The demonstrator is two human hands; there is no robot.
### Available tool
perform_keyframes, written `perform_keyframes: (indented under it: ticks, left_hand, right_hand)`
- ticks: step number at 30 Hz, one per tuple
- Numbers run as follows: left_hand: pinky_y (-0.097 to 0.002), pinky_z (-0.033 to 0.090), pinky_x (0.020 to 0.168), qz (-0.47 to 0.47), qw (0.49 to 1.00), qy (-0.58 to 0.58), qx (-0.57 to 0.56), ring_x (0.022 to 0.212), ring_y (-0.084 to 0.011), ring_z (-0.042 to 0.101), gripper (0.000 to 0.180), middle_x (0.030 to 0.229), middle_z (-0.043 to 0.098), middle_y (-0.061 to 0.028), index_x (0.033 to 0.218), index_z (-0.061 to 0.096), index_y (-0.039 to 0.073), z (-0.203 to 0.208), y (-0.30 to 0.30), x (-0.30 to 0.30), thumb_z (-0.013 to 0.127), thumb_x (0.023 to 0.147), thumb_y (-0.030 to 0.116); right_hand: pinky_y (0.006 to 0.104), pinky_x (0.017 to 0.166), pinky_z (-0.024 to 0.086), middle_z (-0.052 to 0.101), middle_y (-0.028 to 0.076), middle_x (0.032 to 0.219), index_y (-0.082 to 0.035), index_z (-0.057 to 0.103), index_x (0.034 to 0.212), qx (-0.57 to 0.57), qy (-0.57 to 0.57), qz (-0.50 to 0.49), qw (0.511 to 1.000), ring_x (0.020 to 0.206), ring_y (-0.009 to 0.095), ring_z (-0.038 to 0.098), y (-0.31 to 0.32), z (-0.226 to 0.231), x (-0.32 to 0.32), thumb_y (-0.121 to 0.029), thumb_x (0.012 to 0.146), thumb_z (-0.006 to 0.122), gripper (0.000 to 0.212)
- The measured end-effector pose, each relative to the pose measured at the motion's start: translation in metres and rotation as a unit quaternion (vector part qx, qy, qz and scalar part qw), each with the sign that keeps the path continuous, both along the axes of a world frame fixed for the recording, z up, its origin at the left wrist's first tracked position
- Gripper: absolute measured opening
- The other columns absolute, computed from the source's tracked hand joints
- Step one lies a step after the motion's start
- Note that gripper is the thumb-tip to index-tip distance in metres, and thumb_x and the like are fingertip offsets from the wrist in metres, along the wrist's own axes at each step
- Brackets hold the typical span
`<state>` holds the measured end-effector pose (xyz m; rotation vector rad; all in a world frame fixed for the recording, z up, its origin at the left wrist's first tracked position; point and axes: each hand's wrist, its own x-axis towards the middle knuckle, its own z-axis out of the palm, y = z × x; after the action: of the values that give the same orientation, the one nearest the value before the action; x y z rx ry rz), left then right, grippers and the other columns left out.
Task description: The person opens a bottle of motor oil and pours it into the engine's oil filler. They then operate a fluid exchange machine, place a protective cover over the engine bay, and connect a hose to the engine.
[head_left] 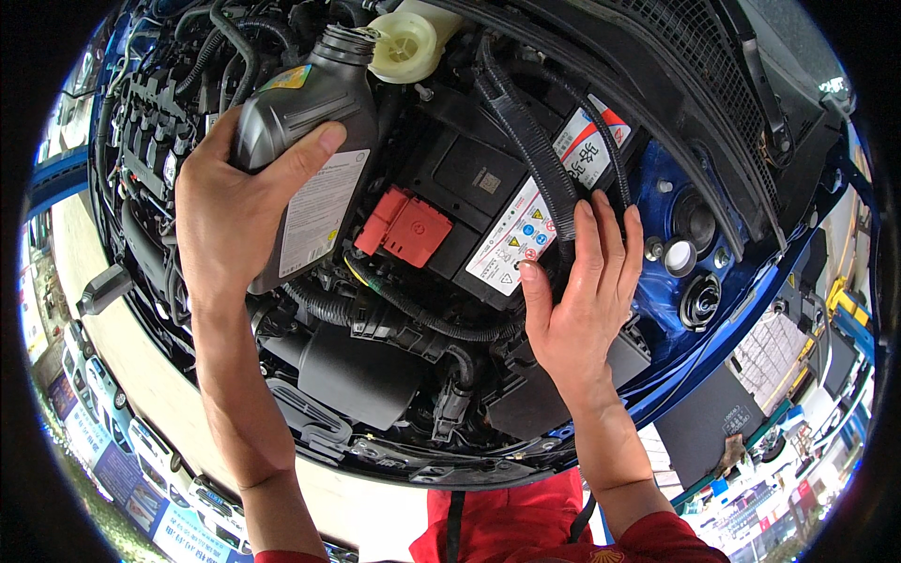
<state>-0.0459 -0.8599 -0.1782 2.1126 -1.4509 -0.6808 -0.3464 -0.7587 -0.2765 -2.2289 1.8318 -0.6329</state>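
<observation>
My left hand (230, 211) is wrapped around a dark grey plastic bottle (349, 98) with a pale label on its side. The bottle's uncapped threaded neck is at the rim of a yellowish translucent fluid reservoir (404, 49), whose top is open. Whether fluid is running cannot be made out. My right hand (587, 286) lies with its fingers stretched out at the right edge of the car battery (469, 174). Its fingertips are next to a black corrugated cable sleeve (530, 141) that crosses the battery, and it holds nothing.
A red terminal cover (408, 227) sits on the battery's left side. A white cap (679, 257) rests on the blue body panel (662, 305) at right. Hoses and the engine (150, 122) fill the left. A wiper arm (760, 94) is at the upper right.
</observation>
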Motion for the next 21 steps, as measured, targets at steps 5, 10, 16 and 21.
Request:
perform_keyframes:
  ticks: [5,10,16,21]
  left_hand:
    - [-0.0287,0.062,0.078,0.0,1.0,-0.004,0.003,0.081,-0.0123,0.077,0.057,0.095,0.085,-0.0085,0.125,0.082,-0.002,0.0017,-0.0005,0.0003,0.102,0.09,0.039]
    - [-0.0283,0.062,0.078,-0.001,1.0,0.001,0.002,0.081,-0.012,0.077,0.057,0.095,0.085,-0.0082,0.124,0.083,-0.002,0.0008,-0.0009,0.0019,0.102,0.09,0.039]
    - [-0.0279,0.061,0.077,-0.007,1.0,0.008,0.0,0.081,-0.0111,0.077,0.056,0.094,0.085,-0.0077,0.124,0.083,-0.002,-0.0013,-0.0015,0.0046,0.102,0.091,0.04]
    - [-0.0267,0.06,0.077,-0.009,1.0,-0.003,-0.005,0.08,-0.0099,0.075,0.055,0.093,0.084,-0.0059,0.124,0.084,0.0,-0.0002,-0.001,0.0022,0.101,0.091,0.041]
  right_hand:
    - [0.0646,0.13,0.036,0.053,0.025,0.169,-0.002,0.051,0.168,-0.001,0.0,0.0,1.0,0.161,0.055,0.039,0.0,-0.0001,-0.0002,-0.043,0.108,0.077,0.077]
    - [0.0647,0.129,0.036,0.054,0.025,0.169,-0.002,0.051,0.167,-0.003,-0.004,0.0,1.0,0.159,0.056,0.041,-0.0013,0.0006,0.0004,-0.044,0.108,0.078,0.077]
    - [0.0652,0.129,0.037,0.054,0.026,0.168,-0.002,0.051,0.168,-0.002,-0.004,0.002,1.0,0.158,0.056,0.042,-0.0022,0.0026,0.0006,-0.043,0.107,0.078,0.078]
    - [0.0654,0.128,0.038,0.055,0.026,0.168,-0.002,0.05,0.168,-0.011,-0.009,0.0,1.0,0.158,0.056,0.043,-0.0016,0.0008,0.0009,-0.042,0.106,0.079,0.079]
